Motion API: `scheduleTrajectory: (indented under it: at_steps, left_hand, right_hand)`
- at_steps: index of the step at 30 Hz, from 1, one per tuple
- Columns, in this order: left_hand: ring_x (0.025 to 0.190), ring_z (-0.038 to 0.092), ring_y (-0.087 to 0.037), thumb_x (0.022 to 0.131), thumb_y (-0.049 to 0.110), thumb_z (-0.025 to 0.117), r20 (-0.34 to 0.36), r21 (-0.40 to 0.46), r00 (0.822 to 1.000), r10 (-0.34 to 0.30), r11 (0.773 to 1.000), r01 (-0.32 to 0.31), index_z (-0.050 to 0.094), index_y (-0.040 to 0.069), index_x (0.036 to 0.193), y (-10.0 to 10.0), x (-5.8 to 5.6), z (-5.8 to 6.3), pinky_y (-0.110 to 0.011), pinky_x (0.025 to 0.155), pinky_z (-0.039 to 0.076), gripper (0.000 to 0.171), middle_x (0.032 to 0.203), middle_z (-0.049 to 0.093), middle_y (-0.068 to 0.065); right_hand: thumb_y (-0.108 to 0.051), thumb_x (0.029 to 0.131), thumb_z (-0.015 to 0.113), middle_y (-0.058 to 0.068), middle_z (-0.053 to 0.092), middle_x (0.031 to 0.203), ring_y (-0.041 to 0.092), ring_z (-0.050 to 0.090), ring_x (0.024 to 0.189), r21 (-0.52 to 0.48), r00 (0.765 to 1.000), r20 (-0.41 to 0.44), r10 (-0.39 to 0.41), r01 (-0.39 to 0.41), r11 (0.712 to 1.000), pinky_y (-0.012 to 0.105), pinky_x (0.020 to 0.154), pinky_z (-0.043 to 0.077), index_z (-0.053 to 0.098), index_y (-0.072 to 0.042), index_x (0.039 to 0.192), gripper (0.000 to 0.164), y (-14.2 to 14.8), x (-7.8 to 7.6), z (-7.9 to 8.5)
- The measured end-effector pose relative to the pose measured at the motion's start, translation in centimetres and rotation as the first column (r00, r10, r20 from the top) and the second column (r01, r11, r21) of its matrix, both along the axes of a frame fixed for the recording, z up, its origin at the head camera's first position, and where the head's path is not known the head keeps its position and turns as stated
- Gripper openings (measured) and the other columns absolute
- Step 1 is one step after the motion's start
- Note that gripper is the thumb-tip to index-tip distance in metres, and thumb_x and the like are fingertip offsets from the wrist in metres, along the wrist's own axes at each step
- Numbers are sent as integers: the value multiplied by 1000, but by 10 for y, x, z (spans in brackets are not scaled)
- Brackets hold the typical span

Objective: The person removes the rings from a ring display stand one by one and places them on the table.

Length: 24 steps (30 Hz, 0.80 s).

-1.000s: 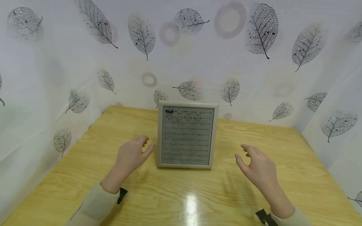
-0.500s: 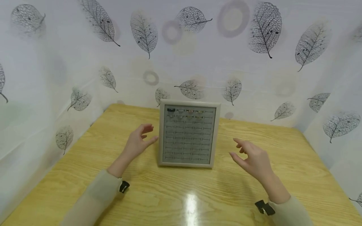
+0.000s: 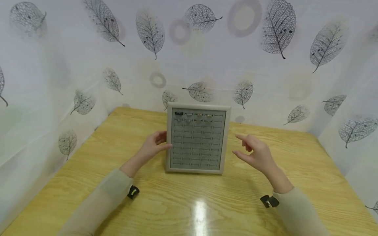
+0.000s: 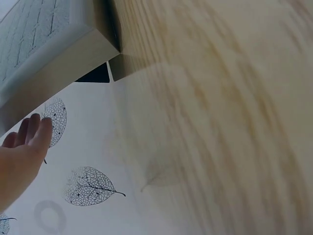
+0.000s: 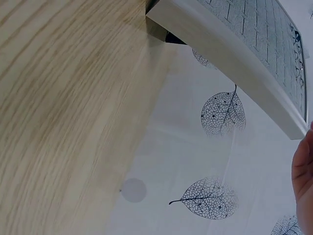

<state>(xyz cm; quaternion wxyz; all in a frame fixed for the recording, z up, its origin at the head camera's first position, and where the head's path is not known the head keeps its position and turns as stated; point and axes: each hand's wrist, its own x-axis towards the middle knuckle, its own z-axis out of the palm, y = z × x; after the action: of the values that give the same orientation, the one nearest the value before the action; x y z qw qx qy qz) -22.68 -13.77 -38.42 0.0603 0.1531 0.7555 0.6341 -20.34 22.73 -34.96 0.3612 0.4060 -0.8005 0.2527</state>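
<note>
A ring display board (image 3: 196, 137) with a pale frame and grey slotted face stands tilted back on the table. Several rings (image 3: 193, 117) sit in its top two rows, one of them dark and wide. My left hand (image 3: 150, 147) is at the board's left edge, thumb overlapping the front of the frame and fingers beside it; firm contact is not clear. In the left wrist view its fingers (image 4: 36, 129) lie close to the frame's side. My right hand (image 3: 255, 152) hovers right of the board, apart from it, index finger and thumb extended with a gap between them.
The wooden table (image 3: 165, 203) has a light glare near its front. A white curtain (image 3: 177, 65) printed with leaves encloses the back and both sides. Dark straps (image 3: 133, 192) are on the wrists. A dark support (image 4: 95, 74) shows behind the board.
My left hand has moved right and forward to the board's left edge. My right hand has moved left and forward, nearer the board. The board stays standing on the table.
</note>
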Motion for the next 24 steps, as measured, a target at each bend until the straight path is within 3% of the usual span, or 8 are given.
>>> scheduleTrajectory:
  at_steps: [7, 14, 24]
  left_hand:
    - [118, 39, -33, 79, 9, 66, 58, 71, 997, -46, 997, 42, 28, -7, 132, 2, -4, -1, -34, 93, 37, 67, 129, 39, -23]
    - [118, 38, -33, 79, 3, 64, 98, 106, 993, -70, 993, 59, 25, -5, 134, 2, -6, -1, -36, 94, 37, 68, 130, 37, -24]
    - [111, 45, -33, 78, -6, 61, 95, 118, 987, -128, 986, 116, 25, -5, 133, 2, -5, -1, -35, 90, 41, 65, 124, 42, -25]
  right_hand:
    - [-43, 81, 58, -4, 34, 59, 5, 26, 53, -86, 995, 52, 79, -75, 994, 19, 44, 23, 63, 4, 100, 51, -5, -13, 3]
    - [-44, 80, 59, -9, 32, 57, 3, 23, 53, -112, 993, 63, 101, -93, 989, 20, 44, 21, 63, 4, 100, 53, -8, -22, 4]
    - [-42, 81, 60, -7, 30, 52, 8, 22, 50, -112, 994, -11, 104, -105, 988, 22, 45, 21, 66, 5, 92, 49, -26, -33, 24]
